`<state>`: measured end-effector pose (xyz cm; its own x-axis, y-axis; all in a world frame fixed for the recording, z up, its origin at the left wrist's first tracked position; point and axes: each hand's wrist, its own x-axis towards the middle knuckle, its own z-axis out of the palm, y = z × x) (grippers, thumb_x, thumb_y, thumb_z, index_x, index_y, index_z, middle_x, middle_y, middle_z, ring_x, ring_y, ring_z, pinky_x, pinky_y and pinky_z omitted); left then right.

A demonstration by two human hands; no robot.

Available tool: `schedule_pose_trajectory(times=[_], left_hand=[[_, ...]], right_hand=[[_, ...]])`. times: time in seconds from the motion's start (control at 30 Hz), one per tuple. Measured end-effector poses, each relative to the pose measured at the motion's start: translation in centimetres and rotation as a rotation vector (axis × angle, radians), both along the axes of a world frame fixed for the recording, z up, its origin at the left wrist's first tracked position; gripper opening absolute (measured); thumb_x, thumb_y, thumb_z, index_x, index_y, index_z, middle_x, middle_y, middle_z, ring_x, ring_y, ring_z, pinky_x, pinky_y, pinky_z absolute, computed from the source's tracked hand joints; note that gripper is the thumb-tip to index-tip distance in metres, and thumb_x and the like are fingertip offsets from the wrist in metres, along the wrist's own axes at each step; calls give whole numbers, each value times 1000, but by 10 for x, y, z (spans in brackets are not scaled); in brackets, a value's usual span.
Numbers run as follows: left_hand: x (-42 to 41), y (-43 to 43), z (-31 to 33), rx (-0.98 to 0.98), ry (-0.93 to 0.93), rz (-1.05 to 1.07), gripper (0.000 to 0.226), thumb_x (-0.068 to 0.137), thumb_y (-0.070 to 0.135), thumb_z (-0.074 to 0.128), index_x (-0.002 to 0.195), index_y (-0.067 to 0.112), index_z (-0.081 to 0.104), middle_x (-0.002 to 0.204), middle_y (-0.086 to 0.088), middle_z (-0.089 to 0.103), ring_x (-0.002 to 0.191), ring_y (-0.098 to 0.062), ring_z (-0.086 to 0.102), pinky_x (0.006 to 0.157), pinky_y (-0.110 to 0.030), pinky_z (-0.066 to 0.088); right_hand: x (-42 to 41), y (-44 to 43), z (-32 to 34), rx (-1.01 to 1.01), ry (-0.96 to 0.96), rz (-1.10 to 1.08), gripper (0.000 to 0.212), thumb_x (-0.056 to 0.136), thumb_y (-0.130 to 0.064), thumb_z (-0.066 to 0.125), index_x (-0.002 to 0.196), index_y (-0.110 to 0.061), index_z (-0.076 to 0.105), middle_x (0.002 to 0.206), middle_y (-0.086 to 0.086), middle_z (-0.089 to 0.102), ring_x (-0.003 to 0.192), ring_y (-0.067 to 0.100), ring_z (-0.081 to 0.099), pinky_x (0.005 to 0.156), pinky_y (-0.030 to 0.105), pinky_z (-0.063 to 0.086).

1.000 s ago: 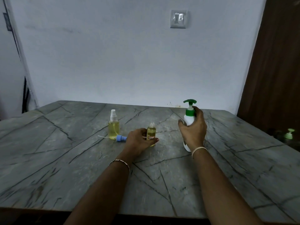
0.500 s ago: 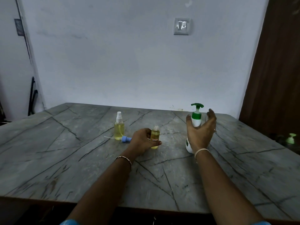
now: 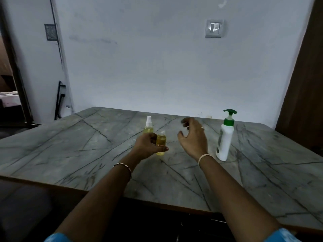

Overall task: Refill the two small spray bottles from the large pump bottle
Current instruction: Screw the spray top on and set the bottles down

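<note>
A home room: stone-topped table (image 3: 87, 151), plain wall with switch (image 3: 213, 28), and wooden door (image 3: 304, 84).

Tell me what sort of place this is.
Probably a room in a home: a grey marble-patterned table against a plain pale painted wall with a light switch plate, a dark wooden door on the right, and an open doorway on the left.

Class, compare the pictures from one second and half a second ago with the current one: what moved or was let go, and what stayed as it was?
The right hand let go of the large pump bottle and moved left, open, toward the uncapped small bottle. The left hand keeps its grip on that bottle. The pump bottle and the capped spray bottle stand as before.
</note>
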<state>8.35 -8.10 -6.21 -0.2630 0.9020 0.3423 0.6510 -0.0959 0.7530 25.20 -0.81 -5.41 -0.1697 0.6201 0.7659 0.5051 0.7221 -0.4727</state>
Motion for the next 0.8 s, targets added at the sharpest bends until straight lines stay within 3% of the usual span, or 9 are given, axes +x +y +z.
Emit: schedule_pose_trajectory(times=[0.17,0.37,0.63,0.8], left_hand=[[-27,-14,0,12,2,44,47,64,33,85,103,13,69,95,1,70,88,-11,64,69,-14,46],[-57,-15,-9,-2,12,118,55,58,41,87,102,13,69,94,-1,71,88,-14,66,85,-38,55],[-69,-14,-16,16,30,144,56,59,42,86,105,15,68,96,3,71,88,-9,65,82,-29,54],[-66,-15,-18,29,50,151,56,59,43,85,106,17,67,96,6,70,88,-6,64,79,-24,52]], right_hand=[[-31,2,-14,-252,-206,118,25,81,-19,70,104,-23,63,109,-3,61,105,18,57,82,34,51],[-59,9,-20,-376,-407,172,54,81,-31,75,129,-16,55,134,3,56,122,23,52,99,34,45],[-87,19,-20,-497,-381,81,52,82,-39,73,127,-20,56,132,2,58,120,24,53,99,40,44],[-91,18,-25,-508,-375,40,35,81,-36,74,111,-24,64,120,1,64,112,24,57,97,43,45]])
